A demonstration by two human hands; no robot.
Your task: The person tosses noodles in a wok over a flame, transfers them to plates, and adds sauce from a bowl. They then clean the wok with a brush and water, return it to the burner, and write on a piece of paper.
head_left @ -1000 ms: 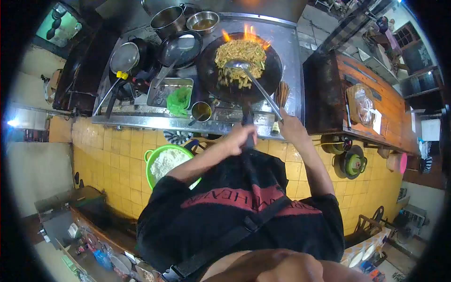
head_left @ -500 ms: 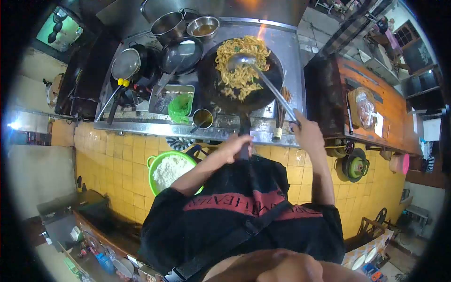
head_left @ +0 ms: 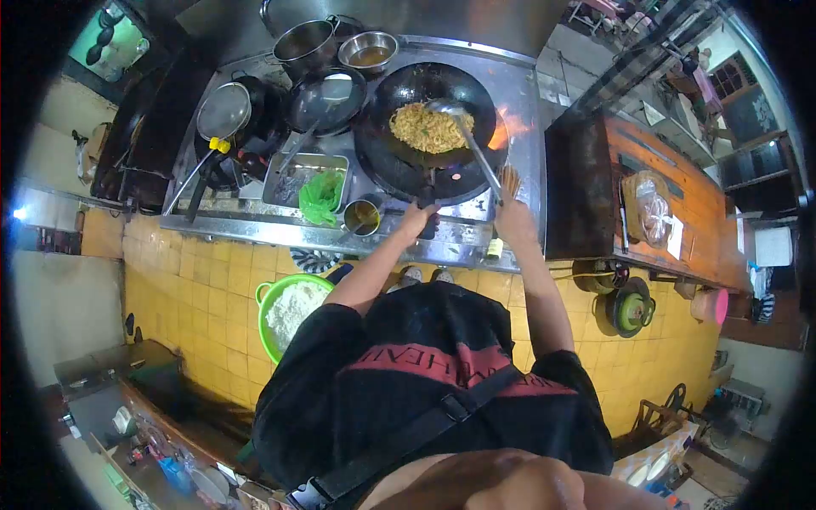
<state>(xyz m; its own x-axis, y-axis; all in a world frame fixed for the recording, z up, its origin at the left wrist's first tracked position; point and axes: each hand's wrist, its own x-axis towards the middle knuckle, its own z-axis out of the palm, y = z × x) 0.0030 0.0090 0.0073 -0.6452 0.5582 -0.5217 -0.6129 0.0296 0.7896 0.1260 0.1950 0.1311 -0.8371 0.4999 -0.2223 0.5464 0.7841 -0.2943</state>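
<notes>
Metal counter [head_left: 523,93], twelve o'clock: smooth, glossy. Wok [head_left: 433,81] on it: dark metal, glossy inside. Ladle [head_left: 478,155]: bright, shiny metal. Bag [head_left: 321,197], ten o'clock: thin, crinkled plastic. Basin [head_left: 265,323], eight o'clock: smooth plastic. Shirt [head_left: 374,416], six o'clock: matt cloth.

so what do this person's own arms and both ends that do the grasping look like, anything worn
Loose, short black sleeves end near the elbows, part of a black shirt with a red, dark-lettered band across it. Below them the left forearm and right forearm are bare. Left grip and right grip show no gloves.
</notes>
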